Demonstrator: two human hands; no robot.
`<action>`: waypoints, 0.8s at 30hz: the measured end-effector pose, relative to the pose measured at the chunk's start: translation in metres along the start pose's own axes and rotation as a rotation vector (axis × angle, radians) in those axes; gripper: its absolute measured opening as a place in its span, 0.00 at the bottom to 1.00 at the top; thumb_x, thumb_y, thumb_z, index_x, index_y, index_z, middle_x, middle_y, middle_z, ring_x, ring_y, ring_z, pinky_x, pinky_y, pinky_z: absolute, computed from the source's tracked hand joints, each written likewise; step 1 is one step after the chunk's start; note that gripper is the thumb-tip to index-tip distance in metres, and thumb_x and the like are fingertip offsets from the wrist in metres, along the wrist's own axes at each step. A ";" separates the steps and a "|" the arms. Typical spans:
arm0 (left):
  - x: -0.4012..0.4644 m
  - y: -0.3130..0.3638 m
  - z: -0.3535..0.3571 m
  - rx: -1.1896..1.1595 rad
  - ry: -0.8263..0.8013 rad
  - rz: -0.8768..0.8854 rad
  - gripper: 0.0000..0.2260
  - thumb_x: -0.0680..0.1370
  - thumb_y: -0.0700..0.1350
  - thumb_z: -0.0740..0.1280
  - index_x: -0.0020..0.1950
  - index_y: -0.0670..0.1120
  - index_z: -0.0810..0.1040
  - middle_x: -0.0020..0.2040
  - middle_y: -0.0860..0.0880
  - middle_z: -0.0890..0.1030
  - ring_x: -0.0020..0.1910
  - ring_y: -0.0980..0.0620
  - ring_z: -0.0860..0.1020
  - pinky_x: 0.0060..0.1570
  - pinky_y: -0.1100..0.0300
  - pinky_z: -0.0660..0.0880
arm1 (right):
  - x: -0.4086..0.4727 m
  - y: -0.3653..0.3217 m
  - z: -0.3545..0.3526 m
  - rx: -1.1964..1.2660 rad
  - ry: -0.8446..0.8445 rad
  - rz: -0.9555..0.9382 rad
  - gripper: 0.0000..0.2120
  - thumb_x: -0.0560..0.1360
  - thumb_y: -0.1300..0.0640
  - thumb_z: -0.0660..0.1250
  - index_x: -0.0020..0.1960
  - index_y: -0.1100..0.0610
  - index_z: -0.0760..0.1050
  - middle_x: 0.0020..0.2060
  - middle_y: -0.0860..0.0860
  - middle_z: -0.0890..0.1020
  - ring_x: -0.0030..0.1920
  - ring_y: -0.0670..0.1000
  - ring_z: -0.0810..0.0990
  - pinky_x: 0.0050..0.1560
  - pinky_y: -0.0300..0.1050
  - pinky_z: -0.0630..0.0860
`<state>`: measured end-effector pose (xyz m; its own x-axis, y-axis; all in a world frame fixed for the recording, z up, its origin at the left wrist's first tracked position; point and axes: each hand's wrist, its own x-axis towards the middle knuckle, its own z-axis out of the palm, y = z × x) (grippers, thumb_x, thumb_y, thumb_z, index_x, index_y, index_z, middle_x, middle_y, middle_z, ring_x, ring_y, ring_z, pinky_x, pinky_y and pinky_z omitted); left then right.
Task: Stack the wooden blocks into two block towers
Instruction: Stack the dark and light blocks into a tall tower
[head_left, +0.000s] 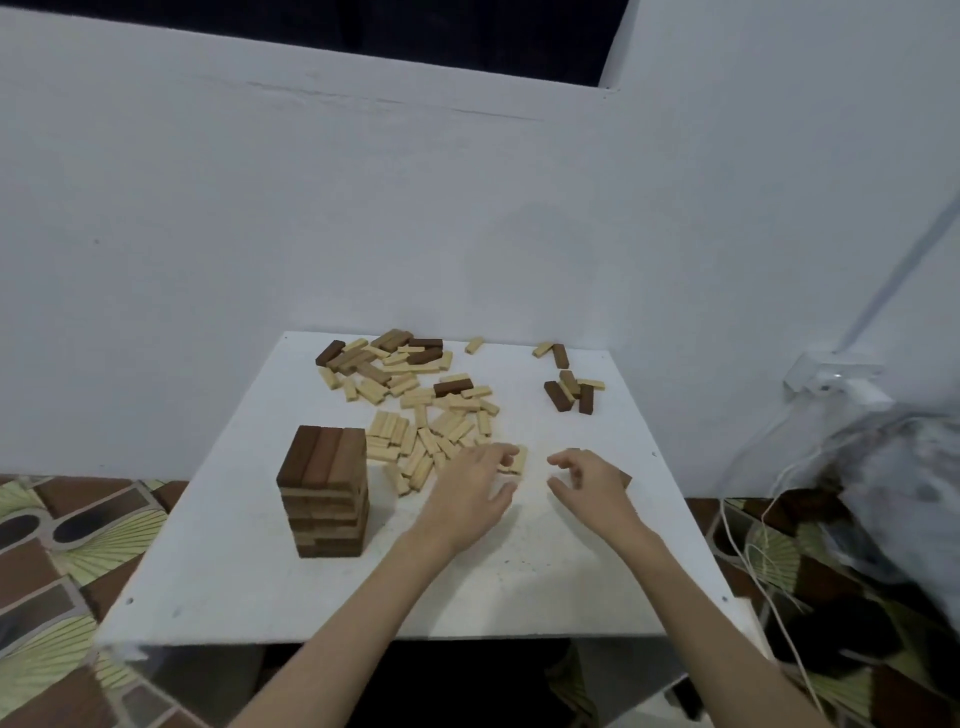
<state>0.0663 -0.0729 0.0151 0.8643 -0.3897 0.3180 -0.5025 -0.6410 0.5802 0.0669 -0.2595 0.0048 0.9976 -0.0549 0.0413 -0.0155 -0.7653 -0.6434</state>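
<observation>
- One finished tower (325, 491) of dark brown blocks, upright near the left edge of the white desk (519, 587), three blocks side by side across its top layer.
- Loose pale blocks (431, 431) heaped from the far left corner down toward the desk's middle, with a few dark blocks (453, 387) mixed in along the far side.
- Smaller cluster of dark and pale blocks (569, 389) toward the far right corner, well apart from the main heap.
- Left hand (475, 486) reaching over the near end of the pale heap, fingers (506, 451) loosely curled and spread, thumb apart from them; pale block (517, 460) lying just beyond the fingertips, touching or nearly so, though whether pinched cannot be told from this angle.
- Right hand (589, 480) hovering near the middle of the desk, just right of the left hand, fingers relaxed and slightly bent, thumb out, holding nothing visible.
- Dark block (625, 478) partly hidden behind the right hand, lying on the desk toward the right edge.
- Bare patch of desk between the two hands.
- Beyond the desk: pale wall (363, 208), patterned floor (62, 545) at left, white cables (753, 566) and a socket (836, 382) at right.
</observation>
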 end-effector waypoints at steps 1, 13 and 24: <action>0.000 -0.004 0.011 0.015 -0.025 -0.024 0.17 0.79 0.43 0.62 0.68 0.45 0.69 0.62 0.49 0.75 0.64 0.50 0.69 0.63 0.63 0.62 | 0.002 0.010 0.000 0.013 0.021 0.030 0.12 0.75 0.62 0.67 0.59 0.58 0.77 0.56 0.52 0.78 0.51 0.45 0.72 0.52 0.34 0.65; 0.029 -0.010 0.080 -0.037 -0.183 -0.093 0.15 0.79 0.40 0.58 0.65 0.44 0.70 0.65 0.49 0.71 0.64 0.53 0.66 0.61 0.67 0.60 | 0.032 0.063 0.002 -0.175 0.116 0.329 0.39 0.72 0.42 0.69 0.75 0.58 0.58 0.69 0.55 0.68 0.69 0.58 0.63 0.66 0.53 0.64; 0.059 0.001 0.107 -0.319 -0.274 -0.251 0.30 0.71 0.40 0.71 0.70 0.45 0.63 0.67 0.47 0.68 0.68 0.48 0.65 0.65 0.61 0.63 | 0.043 0.060 0.014 0.302 0.087 0.282 0.33 0.72 0.53 0.73 0.71 0.59 0.63 0.49 0.51 0.77 0.47 0.49 0.78 0.49 0.37 0.73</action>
<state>0.1141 -0.1673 -0.0463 0.8986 -0.4363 -0.0459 -0.2100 -0.5196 0.8282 0.1097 -0.2988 -0.0422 0.9477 -0.2988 -0.1123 -0.2537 -0.4914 -0.8331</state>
